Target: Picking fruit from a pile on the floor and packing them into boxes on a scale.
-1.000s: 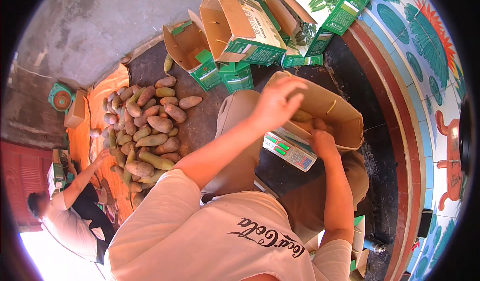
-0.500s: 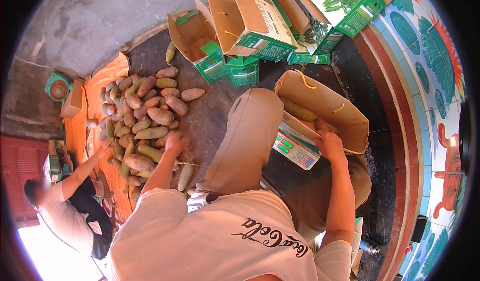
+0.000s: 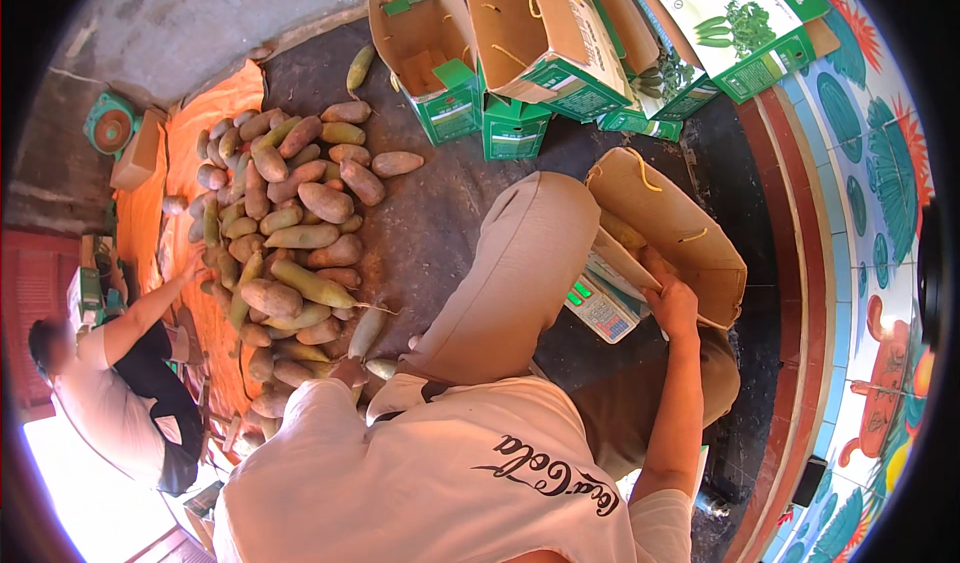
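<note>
My right hand (image 3: 672,301) grips the near wall of an open cardboard box (image 3: 690,213), fingers inside and thumb outside. Inside this box lies a yellowish-green radish (image 3: 625,231), partly covered by the box wall. The box rests on a digital scale (image 3: 603,308) with a lit green display, partly hidden by my knee. My left sleeve (image 3: 325,408) reaches down at the near edge of a large heap of radishes (image 3: 300,233), some green, some reddish-brown with soil. My left hand is hidden there, between the sleeve and my thigh, close to a pale radish (image 3: 367,333).
Several open green-and-white cartons (image 3: 430,73) stand at the back. A single green radish (image 3: 360,68) lies near them. An orange sheet (image 3: 215,98) borders the heap. At the far left another person (image 3: 125,393) reaches toward the heap. A tiled wall (image 3: 855,193) curves along the right.
My left hand has drawn back from the middle of the heap toward my body, out of sight. My right hand stays at the box. The whole view has shifted slightly.
</note>
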A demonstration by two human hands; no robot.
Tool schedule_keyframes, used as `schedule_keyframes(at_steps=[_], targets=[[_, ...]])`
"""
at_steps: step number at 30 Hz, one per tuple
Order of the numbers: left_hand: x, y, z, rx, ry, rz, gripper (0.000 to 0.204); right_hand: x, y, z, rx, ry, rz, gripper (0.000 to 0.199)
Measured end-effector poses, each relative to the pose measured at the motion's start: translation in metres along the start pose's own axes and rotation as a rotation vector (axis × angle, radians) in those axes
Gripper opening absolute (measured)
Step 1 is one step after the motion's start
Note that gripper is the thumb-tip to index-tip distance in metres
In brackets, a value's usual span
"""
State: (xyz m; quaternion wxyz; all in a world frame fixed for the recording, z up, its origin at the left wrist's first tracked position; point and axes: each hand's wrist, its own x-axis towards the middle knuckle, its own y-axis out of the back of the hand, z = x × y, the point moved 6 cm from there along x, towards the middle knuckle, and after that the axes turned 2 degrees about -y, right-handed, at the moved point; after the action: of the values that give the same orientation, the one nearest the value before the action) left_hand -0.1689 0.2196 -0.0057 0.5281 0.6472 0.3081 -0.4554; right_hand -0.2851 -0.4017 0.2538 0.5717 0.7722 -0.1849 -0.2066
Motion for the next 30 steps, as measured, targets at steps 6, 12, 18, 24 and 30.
schedule_keyframes(at_steps=[6, 12, 18, 24, 30], targets=[[-0.008, 0.099, 0.003, -0.145, 0.242, 0.629, 0.061, -0.001, 0.003, -0.005, 0.010, -0.020, 0.006, 0.021], [-0.030, 0.198, 0.001, -0.110, 0.259, 0.848, 0.056, -0.005, 0.008, -0.010, -0.029, -0.072, 0.043, 0.022], [0.003, 0.207, -0.018, 0.034, 0.298, 0.605, 0.050, -0.003, 0.010, -0.010, -0.005, -0.063, 0.087, 0.022], [0.020, 0.179, 0.014, 0.176, 0.126, 0.445, 0.041, -0.001, 0.011, -0.010, 0.002, -0.106, 0.067, 0.026], [0.031, 0.170, 0.029, 0.405, 0.100, 0.262, 0.049, 0.000, 0.011, -0.012, -0.004, -0.104, 0.080, 0.020]])
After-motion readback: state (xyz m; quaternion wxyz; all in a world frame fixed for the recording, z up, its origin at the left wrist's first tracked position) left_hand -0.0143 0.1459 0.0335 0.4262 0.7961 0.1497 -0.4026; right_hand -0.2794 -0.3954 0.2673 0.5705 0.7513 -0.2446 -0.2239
